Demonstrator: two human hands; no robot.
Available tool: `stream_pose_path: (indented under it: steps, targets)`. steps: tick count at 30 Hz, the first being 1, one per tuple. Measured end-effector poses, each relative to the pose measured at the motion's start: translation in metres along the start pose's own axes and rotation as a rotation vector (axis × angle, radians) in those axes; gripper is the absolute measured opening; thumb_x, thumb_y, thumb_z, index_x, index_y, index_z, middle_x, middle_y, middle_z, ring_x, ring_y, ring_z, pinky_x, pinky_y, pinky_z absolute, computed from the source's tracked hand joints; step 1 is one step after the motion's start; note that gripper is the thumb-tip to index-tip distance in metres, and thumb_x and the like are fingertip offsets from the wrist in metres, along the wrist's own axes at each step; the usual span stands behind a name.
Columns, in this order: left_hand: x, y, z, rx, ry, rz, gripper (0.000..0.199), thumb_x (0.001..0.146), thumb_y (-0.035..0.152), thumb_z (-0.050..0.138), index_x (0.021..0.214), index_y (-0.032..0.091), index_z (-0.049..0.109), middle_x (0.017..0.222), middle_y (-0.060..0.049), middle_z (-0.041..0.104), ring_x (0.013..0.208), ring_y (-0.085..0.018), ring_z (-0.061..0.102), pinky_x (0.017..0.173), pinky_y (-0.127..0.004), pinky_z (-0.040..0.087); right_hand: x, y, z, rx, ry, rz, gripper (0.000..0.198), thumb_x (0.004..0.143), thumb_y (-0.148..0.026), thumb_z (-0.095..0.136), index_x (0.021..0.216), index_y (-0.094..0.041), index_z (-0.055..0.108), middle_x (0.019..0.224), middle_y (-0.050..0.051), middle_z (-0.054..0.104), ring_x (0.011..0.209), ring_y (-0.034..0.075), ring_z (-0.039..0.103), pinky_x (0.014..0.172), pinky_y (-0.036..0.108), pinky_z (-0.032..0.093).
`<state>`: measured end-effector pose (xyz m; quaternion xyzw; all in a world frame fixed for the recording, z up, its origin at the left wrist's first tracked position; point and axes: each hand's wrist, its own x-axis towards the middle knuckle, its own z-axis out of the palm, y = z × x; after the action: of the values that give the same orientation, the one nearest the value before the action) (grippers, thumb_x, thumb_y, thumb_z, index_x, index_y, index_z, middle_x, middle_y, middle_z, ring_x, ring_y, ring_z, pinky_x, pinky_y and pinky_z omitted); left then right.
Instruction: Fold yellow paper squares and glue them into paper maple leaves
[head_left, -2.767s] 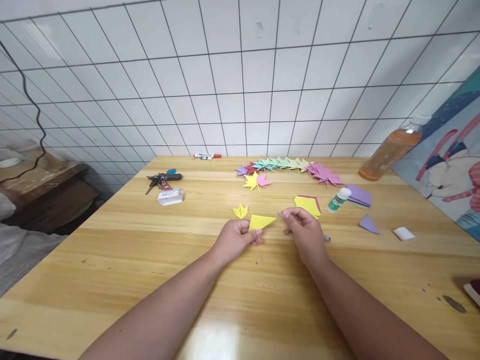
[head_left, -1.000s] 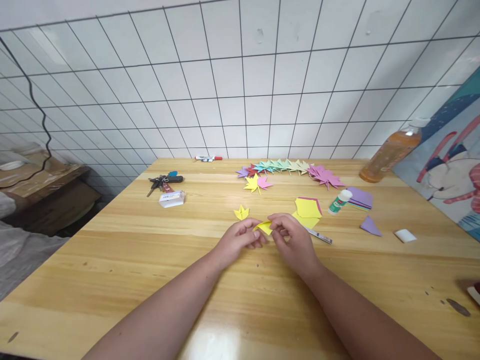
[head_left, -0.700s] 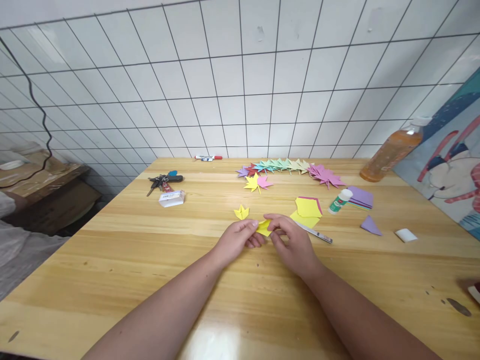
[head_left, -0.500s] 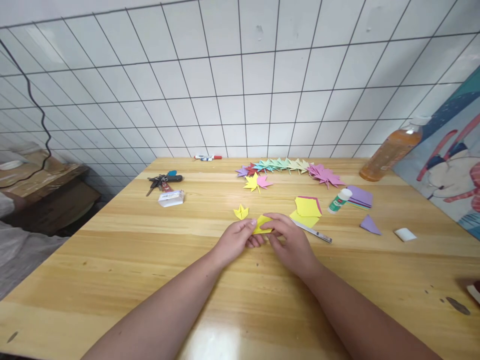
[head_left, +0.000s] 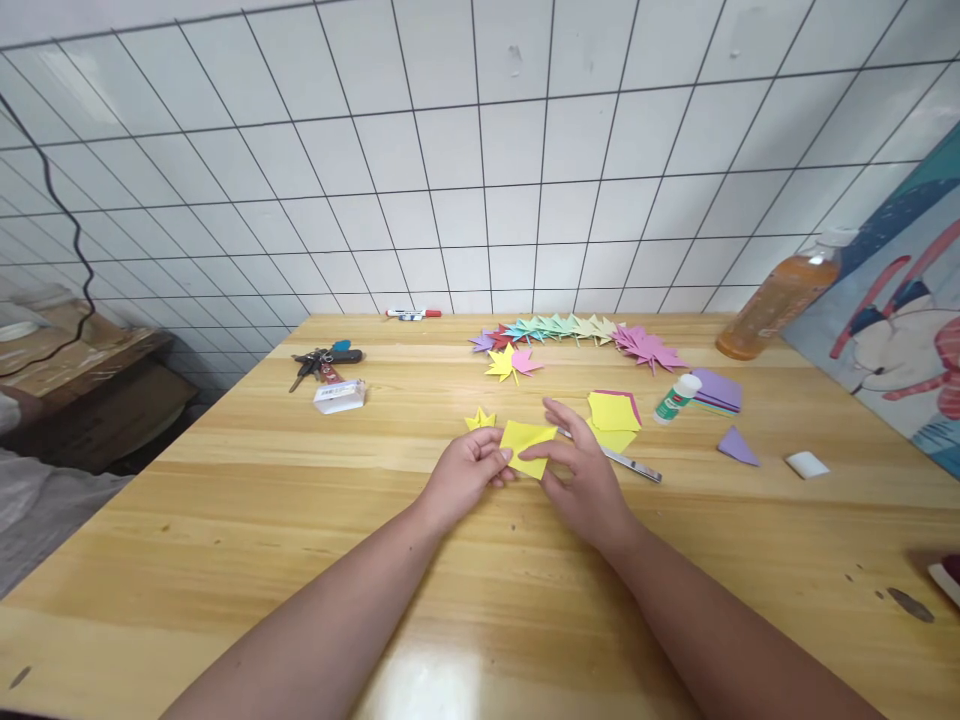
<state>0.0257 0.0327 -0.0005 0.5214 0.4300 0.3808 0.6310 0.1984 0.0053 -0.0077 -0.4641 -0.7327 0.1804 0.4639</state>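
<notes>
A yellow square of paper [head_left: 529, 437] is held just above the table, opened out to nearly flat. My left hand [head_left: 466, 478] pinches its left edge, thumb on top and fingers beneath. My right hand [head_left: 583, 485] grips the right side, one finger lying across the paper's face and the other fingers raised; its thumb is at the lower edge. Just behind my left hand lies a folded yellow paper piece [head_left: 481, 418]. A silver craft knife [head_left: 634, 465] rests partly behind my right hand, beside yellow paper sheets [head_left: 615, 411].
Folded paper leaves [head_left: 559, 328] in many colours line the back, with a yellow leaf [head_left: 504, 364] before them. Rightward are a glue stick [head_left: 676, 398], purple paper [head_left: 718, 388], an eraser [head_left: 808, 465] and a bottle [head_left: 780, 300]. Keys [head_left: 322, 362] and a white box [head_left: 340, 396] lie left.
The yellow paper was folded smaller between my hands and is now spread out wider. My right hand's fingers have lifted and parted. The view has shifted slightly.
</notes>
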Motion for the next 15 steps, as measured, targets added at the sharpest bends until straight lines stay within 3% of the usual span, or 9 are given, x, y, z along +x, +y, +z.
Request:
stream_pose_path:
  steps: [3,7,11,15]
  targets:
    - [0.0005,0.0011,-0.0002,-0.053,0.062,0.013,0.038,0.070,0.036,0.068,0.100,0.014,0.059,0.075,-0.004,0.066,0.060,-0.011,0.061,0.055,-0.019,0.042,0.0002,0.0044,0.0016,0.078,-0.010,0.123,0.030,0.070,-0.008,0.057,0.090,-0.026,0.069,0.145,0.003,0.024,0.128,0.028,0.035,0.098,0.048,0.038]
    - [0.0003,0.0008,-0.0002,-0.040,0.036,0.007,0.035,0.069,0.033,0.069,0.096,0.013,0.061,0.071,-0.003,0.065,0.060,-0.011,0.060,0.055,-0.019,0.043,0.0012,0.0061,0.0043,0.245,-0.088,0.207,0.027,0.073,-0.014,0.059,0.096,-0.025,0.069,0.137,0.009,0.037,0.120,0.024,0.045,0.089,0.037,0.048]
    - [0.0002,-0.0007,0.0005,-0.011,0.030,0.009,0.033,0.068,0.035,0.069,0.093,0.015,0.062,0.070,-0.002,0.065,0.060,-0.011,0.060,0.056,-0.020,0.043,0.0028,0.0025,0.0049,0.299,-0.112,0.209,0.017,0.074,-0.021,0.061,0.088,-0.025,0.069,0.105,0.007,0.058,0.099,0.019,0.059,0.074,0.029,0.054]
    - [0.0000,-0.0012,0.0047,0.024,0.003,0.003,0.036,0.065,0.038,0.071,0.090,0.014,0.060,0.070,-0.003,0.066,0.061,-0.012,0.060,0.057,-0.021,0.042,0.0050,-0.0016,0.0025,0.280,-0.069,0.318,0.009,0.074,-0.029,0.062,0.076,-0.021,0.067,0.081,0.003,0.062,0.079,0.017,0.061,0.066,0.029,0.054]
